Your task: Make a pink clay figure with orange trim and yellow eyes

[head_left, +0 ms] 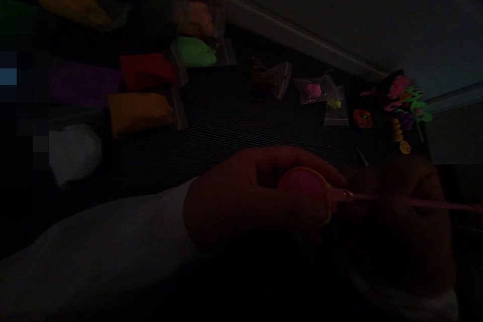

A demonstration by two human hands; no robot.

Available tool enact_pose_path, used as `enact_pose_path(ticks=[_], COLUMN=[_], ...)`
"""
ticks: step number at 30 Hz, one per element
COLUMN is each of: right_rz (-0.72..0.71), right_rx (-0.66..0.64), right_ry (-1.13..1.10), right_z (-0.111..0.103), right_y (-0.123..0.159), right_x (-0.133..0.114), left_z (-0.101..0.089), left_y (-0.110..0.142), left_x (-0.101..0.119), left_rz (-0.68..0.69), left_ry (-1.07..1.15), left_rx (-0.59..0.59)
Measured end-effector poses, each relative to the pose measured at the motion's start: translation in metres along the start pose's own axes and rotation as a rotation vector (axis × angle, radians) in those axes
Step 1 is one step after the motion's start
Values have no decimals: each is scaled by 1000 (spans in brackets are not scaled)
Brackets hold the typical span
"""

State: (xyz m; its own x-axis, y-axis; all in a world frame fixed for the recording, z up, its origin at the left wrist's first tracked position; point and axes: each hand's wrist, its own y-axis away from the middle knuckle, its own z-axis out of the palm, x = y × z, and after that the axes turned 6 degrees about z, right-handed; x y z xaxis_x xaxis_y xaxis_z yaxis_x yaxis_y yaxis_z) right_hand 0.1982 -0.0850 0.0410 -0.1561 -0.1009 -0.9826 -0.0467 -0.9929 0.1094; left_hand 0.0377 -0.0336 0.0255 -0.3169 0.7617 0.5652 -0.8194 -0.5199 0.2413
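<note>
The view is very dark. My left hand (234, 196) is closed around a round pink clay piece (304, 186) with a thin yellow rim. From the right, my right hand (400, 221) grips a slim pink modelling tool (407, 201), its fingers closed and partly lost in shadow. The tool's flat end reaches the yellow rim of the clay piece, and its long thin shaft points to the right. Whether the tip presses in or only touches, I cannot tell.
Bags of coloured clay lie on the dark table (226, 121), among them a red bag (147, 71), an orange bag (139, 110) and a white bag (75, 153). Small finished clay shapes, including an orange-red one (363, 118), sit at the right by the wall (320, 15).
</note>
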Motion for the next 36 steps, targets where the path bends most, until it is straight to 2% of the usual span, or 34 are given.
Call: enact_pose_path(ticks=[8, 13, 19, 22, 25, 32, 36], right_rz=[33, 41, 57, 85, 72, 68, 47], right_rx=[29, 34, 61, 20, -10, 34, 46], right_ry=[-15, -1, -17, -67, -89, -32, -78], right_z=[0, 2, 1, 0, 0, 1, 1], right_y=[0, 0, 0, 0, 0, -1, 0], right_x=[0, -1, -2, -1, 0, 0, 0], left_z=[0, 3, 1, 2, 3, 3, 2], left_y=[2, 1, 1, 2, 3, 3, 2], left_x=[-3, -2, -3, -4, -5, -7, -6], left_rz=[-4, -3, -10, -9, -17, 20, 44], left_ry=[5, -30, -6, -4, -13, -28, -67], left_rx=[-1, 41, 9, 13, 26, 24, 10])
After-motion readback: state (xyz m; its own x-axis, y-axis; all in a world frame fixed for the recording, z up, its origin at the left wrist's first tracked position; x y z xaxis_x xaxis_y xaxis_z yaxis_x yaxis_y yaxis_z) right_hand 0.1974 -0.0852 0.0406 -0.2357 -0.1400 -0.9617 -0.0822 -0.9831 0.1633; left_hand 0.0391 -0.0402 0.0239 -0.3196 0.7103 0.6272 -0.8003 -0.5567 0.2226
